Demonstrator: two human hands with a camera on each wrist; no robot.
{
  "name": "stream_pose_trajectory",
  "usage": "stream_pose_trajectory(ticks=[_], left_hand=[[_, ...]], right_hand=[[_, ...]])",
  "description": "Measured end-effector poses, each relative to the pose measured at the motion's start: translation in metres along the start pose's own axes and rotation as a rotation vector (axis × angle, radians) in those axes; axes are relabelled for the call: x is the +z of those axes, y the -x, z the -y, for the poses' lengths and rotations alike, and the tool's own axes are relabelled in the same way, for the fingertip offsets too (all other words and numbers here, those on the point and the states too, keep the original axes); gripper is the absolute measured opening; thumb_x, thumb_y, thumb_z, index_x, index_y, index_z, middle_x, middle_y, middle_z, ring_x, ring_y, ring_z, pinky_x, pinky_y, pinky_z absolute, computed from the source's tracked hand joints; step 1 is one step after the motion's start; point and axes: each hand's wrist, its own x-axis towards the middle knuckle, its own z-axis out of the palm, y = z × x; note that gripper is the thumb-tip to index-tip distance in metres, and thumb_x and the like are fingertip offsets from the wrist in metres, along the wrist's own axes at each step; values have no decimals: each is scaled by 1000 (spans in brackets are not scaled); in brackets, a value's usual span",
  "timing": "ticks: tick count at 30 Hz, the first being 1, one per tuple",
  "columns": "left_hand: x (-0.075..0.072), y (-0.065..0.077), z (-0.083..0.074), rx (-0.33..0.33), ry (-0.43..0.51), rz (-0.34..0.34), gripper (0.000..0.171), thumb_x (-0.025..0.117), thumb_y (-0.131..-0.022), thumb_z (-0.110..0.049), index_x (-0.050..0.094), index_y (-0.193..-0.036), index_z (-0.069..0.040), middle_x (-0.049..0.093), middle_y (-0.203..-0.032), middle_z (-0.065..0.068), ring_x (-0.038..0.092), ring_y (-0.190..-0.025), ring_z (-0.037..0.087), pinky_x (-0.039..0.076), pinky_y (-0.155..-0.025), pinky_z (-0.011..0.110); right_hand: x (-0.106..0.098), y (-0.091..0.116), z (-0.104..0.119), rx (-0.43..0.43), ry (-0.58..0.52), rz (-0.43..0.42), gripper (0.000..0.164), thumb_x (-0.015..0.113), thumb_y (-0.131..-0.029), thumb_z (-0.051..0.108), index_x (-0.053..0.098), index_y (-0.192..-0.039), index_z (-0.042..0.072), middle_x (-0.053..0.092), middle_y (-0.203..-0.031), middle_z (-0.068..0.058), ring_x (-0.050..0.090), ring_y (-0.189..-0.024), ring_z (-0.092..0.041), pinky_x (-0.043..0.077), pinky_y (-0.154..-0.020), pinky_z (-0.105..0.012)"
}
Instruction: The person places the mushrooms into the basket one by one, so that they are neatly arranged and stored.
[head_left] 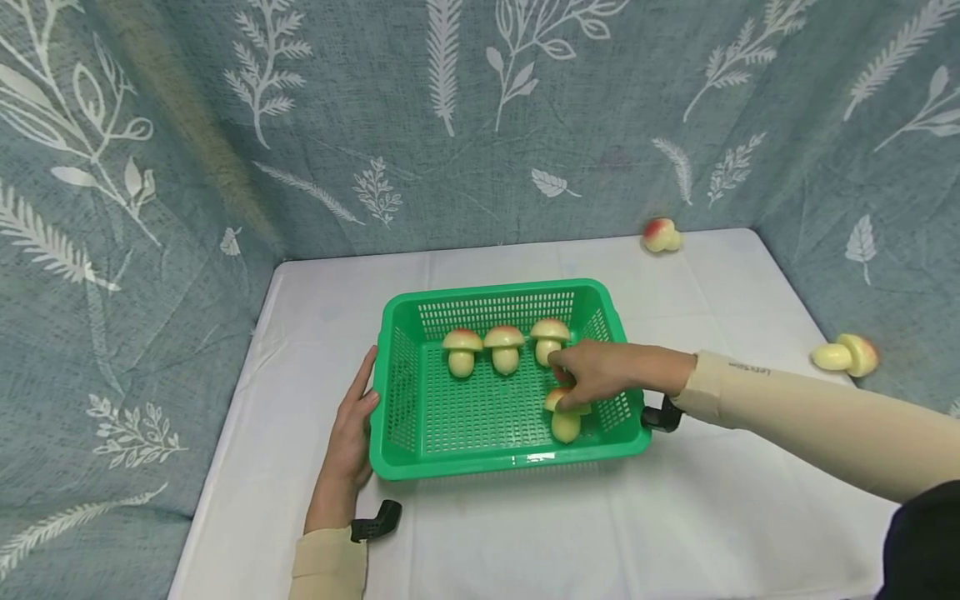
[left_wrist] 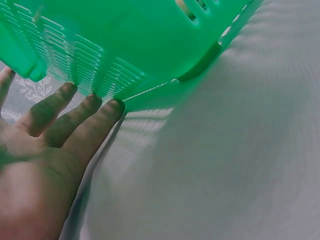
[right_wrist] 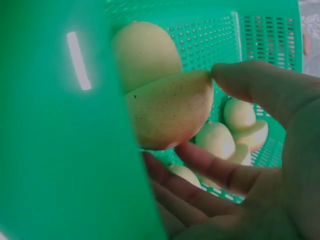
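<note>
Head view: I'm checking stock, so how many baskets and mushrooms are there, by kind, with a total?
Green basket: 1
Mushrooms: 6 (4 inside the basket, 2 outside it)
Total: 7

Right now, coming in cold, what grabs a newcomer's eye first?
The bright green basket in the middle of the white table, with three red-and-cream mushrooms in a row inside. Next, the right hand pinching a fourth mushroom in the basket's near right part, while the left hand touches its left side. Then two outliers: a mushroom at the table's far edge, another at its right edge.
</note>
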Motion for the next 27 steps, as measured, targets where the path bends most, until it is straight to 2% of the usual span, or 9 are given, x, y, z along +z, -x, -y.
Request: stream_pose_trajectory(ticks=[6,12,18,27], left_hand=[[0,0,-1,-4,-1,0,70,43,-109,-18,25,-175,-31,33,-173,1,58,-137,22,58,-100,34],[0,0,-1,4,-1,3,71,43,-109,-18,22,-176,-27,32,-174,2,58,-137,22,58,-99,35],[0,1,-1,2,-1,9,69,42,-109,-18,24,-175,-30,29,-175,0,55,-140,22,57,-101,34],[0,0,-1,11,-5,1,71,43,-108,-18,22,-176,-24,33,-173,3,60,-134,21,59,-98,36]], right_hand=[[0,0,-1,-33,-18,5,20,84,-90,27,71,-100,16,74,-95,1,67,-86,-13,57,-74,-32],[1,0,-1,-42,-17,6,21,86,-90,27,73,-103,16,75,-97,1,68,-89,-14,57,-75,-32],[2,0,-1,-41,-23,6,22,85,-91,28,73,-105,17,75,-98,1,68,-90,-14,57,-76,-33],[1,0,-2,-50,-16,8,25,86,-90,30,74,-108,16,76,-101,0,69,-94,-15,58,-79,-34]])
